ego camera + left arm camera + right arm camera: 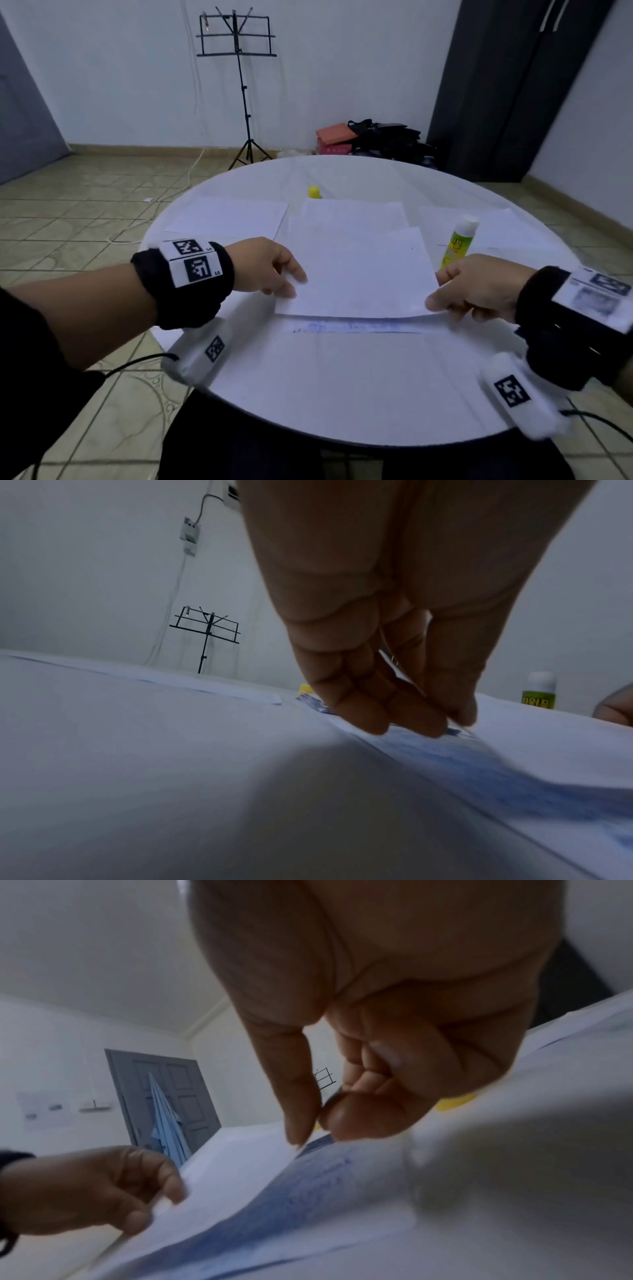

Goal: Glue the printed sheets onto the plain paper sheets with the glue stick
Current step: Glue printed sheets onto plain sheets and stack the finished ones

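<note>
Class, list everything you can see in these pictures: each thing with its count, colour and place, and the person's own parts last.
Printed sheet: one, white back up, blue print beneath, lifted over the table's middle.
Plain sheets: at least three, white, flat across the far half.
Glue stick: one, green-yellow, white top, upright, right of the sheet.
Cap: one, yellow, far middle.
Table: one, round, white.
Music stand: one, black, by the far wall.
Bags: dark heap, floor behind the table.
Left hand: pinches the sheet's left edge.
Right hand: pinches its right edge.

Print on the sheet (356, 274) faces down and is too blurry to read; the glue stick (457, 245) label too.
</note>
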A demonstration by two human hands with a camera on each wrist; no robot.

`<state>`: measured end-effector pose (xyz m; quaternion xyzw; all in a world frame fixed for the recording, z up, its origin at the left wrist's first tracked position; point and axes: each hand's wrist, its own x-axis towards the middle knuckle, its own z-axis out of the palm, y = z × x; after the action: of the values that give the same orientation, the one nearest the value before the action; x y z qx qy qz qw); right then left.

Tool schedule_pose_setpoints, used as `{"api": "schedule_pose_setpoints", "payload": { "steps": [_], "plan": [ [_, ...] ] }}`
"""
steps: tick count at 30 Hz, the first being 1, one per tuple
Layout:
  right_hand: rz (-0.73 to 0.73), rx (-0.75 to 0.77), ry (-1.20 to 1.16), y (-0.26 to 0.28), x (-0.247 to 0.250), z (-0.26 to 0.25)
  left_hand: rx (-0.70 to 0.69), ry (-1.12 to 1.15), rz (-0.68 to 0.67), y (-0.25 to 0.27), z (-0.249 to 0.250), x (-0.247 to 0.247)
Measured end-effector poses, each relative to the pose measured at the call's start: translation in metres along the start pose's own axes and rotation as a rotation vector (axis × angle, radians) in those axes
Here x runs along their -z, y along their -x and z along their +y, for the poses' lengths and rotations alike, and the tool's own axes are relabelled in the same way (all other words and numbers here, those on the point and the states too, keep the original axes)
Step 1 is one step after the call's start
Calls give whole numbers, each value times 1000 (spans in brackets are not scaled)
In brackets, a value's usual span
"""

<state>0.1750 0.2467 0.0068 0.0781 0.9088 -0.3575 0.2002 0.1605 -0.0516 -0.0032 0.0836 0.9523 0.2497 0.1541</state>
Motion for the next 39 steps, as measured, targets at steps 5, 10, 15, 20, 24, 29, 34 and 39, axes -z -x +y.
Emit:
{"api": "schedule_pose_setpoints", "payload": {
  "steps": [5, 10, 15, 20, 24, 29, 34, 39],
  "plan": [
    [-39, -48, 109, -9, -7, 5, 35, -56, -63, -7, 4, -11],
    [-60, -52, 128, -14, -9, 9, 52, -81, -91, -8, 4, -14],
    [-67, -52, 101, -15, -9, 9, 47, -80, -87, -7, 1, -15],
    [-62, -54, 79, -15, -9, 10, 42, -81, -90, -7, 0, -15],
    [-58, -53, 75, -13, -9, 9, 34, -84, -88, -6, 0, -15],
    [-62, -59, 67, -12, -10, 9, 34, -84, -87, -6, 1, -15],
    [-57, -59, 56, -13, -9, 10, 36, -84, -84, -6, 1, -15],
    [-50, -63, 58, -12, -9, 11, 44, -91, -87, -5, 3, -16]
  ]
}}
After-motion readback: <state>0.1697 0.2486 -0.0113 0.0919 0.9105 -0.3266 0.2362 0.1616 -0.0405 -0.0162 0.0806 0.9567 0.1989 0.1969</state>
